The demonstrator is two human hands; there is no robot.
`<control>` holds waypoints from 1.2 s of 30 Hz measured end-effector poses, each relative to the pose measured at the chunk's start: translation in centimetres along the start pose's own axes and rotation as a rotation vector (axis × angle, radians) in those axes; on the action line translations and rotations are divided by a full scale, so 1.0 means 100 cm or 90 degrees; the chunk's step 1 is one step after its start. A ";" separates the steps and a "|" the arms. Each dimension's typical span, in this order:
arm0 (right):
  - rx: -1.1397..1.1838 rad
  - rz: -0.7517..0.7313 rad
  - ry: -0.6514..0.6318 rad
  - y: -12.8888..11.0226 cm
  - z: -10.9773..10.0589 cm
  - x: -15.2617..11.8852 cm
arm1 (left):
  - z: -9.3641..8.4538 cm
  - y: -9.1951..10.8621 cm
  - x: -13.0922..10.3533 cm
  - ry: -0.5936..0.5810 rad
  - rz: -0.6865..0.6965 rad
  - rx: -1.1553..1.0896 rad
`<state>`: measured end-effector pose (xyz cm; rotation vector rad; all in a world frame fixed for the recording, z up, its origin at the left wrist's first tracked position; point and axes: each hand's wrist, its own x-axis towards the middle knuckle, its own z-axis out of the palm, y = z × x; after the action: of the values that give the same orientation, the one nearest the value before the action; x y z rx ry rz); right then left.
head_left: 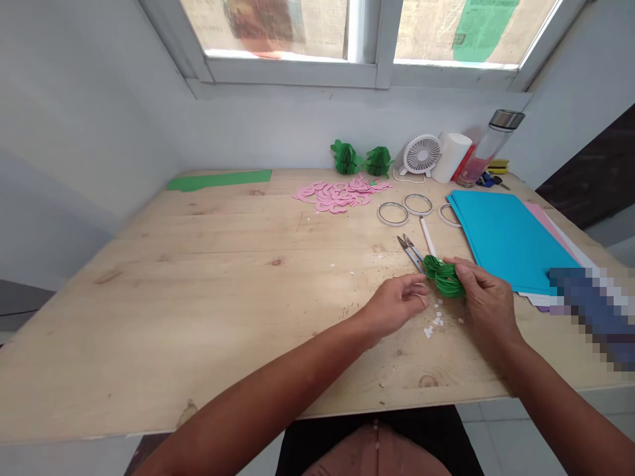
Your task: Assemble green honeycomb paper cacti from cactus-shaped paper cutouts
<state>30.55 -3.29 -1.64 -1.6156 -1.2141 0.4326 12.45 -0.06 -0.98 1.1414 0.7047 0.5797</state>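
My right hand [489, 301] pinches a green pleated paper ornament [449, 281] between thumb and fingers, above the table. Just left of it is my left hand [397, 303], its fingers loosely curved and apart, with nothing visible in them. Its fingertips are close to the ornament's left side; whether they touch it I cannot tell. Behind the ornament lie thread snips [411, 252] and a white pen-like stick [427, 237], both partly covered by it. Small white paper scraps [437, 321] are scattered on the wood below the hands.
Two similar green paper ornaments [346, 157] stand by the wall, behind pink paper cut-outs [342, 195]. Tape rings [393, 213] lie right of these. A small white fan [421, 155] and a glass bottle [489, 152] stand at back right. Blue sheets [516, 238] lie at right, a green strip [221, 179] at back left.
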 end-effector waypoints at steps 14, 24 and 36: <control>0.141 0.006 -0.114 -0.028 0.027 -0.044 | 0.007 0.021 -0.078 0.216 -0.007 -0.353; -0.011 -0.215 -0.196 -0.016 0.029 -0.061 | -0.011 -0.017 -0.092 0.214 0.100 0.012; -0.174 -0.391 -0.205 -0.017 0.018 -0.066 | -0.037 -0.020 -0.074 0.076 0.406 0.942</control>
<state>25.50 -8.12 -2.69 -1.3242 -1.9978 0.1348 4.89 -3.87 -2.33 2.7891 0.8665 0.6296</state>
